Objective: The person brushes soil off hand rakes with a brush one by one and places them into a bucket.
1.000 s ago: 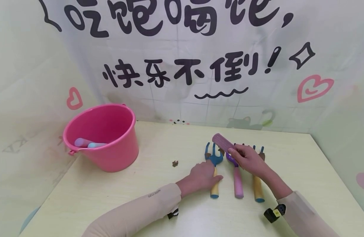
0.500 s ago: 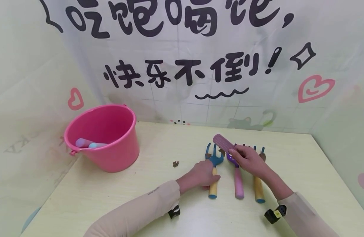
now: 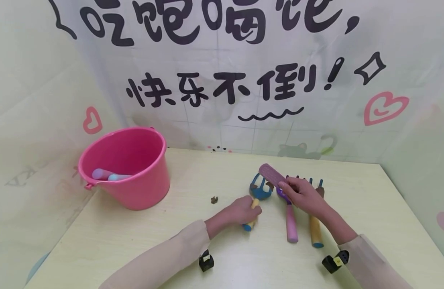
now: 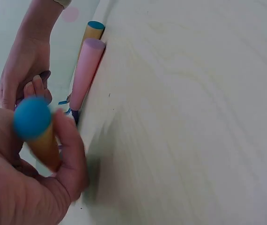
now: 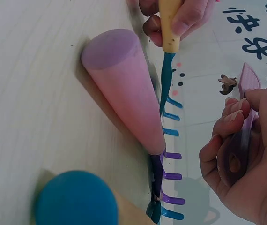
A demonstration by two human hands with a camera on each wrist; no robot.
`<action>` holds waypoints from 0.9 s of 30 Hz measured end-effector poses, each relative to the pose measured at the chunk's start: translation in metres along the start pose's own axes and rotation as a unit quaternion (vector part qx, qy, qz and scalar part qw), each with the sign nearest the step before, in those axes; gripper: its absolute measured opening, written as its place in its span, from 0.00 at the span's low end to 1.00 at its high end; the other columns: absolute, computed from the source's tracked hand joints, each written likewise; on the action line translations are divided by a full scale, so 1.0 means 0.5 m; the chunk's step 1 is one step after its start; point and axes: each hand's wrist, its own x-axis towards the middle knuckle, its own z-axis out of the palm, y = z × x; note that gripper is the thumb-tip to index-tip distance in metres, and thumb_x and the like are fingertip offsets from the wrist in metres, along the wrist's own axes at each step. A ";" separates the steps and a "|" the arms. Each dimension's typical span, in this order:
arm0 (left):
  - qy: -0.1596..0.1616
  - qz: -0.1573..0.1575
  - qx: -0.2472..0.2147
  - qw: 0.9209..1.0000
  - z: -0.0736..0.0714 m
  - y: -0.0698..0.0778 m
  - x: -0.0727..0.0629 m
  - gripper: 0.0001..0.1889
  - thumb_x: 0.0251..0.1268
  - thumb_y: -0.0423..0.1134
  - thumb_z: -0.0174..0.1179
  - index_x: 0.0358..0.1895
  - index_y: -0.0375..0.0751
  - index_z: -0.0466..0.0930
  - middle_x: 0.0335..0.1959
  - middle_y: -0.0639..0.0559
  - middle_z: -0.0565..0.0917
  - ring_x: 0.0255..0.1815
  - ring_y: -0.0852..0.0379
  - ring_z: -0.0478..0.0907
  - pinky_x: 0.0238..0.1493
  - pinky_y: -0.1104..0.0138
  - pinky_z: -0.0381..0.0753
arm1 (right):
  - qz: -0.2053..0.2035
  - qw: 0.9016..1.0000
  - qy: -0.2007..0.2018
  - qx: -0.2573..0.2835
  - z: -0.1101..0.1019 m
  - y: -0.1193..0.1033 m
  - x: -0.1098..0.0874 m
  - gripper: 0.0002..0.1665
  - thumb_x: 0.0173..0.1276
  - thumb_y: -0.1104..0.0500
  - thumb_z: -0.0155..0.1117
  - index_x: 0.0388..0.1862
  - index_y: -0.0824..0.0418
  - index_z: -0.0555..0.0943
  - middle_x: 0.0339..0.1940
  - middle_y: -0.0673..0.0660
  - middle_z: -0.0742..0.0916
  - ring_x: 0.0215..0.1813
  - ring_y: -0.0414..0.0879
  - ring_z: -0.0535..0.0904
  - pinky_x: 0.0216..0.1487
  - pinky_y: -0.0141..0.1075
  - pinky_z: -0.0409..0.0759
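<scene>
Your left hand [image 3: 240, 210] grips the blue fork [image 3: 261, 194], its handle [image 3: 255, 203] just lifted off the table [image 3: 193, 176], so it seems free to move, and your right hand [image 3: 304, 194] holds the purple tool [image 3: 271, 175] nearby.

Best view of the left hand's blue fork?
Head: the blue fork shows its broad side and prongs, with both ends of its handle poking out from the left hand. Right wrist: edge-on, handle cropped. Left wrist: only the handle, blurred.
</scene>
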 end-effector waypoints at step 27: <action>0.041 0.009 -0.287 0.957 0.010 -0.017 -0.051 0.08 0.82 0.38 0.48 0.48 0.35 0.66 0.23 0.52 0.71 0.16 0.60 0.67 0.15 0.72 0.72 | -0.009 1.000 -0.017 0.015 0.034 -0.046 0.038 0.16 0.81 0.56 0.56 0.32 0.62 0.79 0.17 0.48 0.73 0.21 0.43 0.67 0.24 0.35 0.65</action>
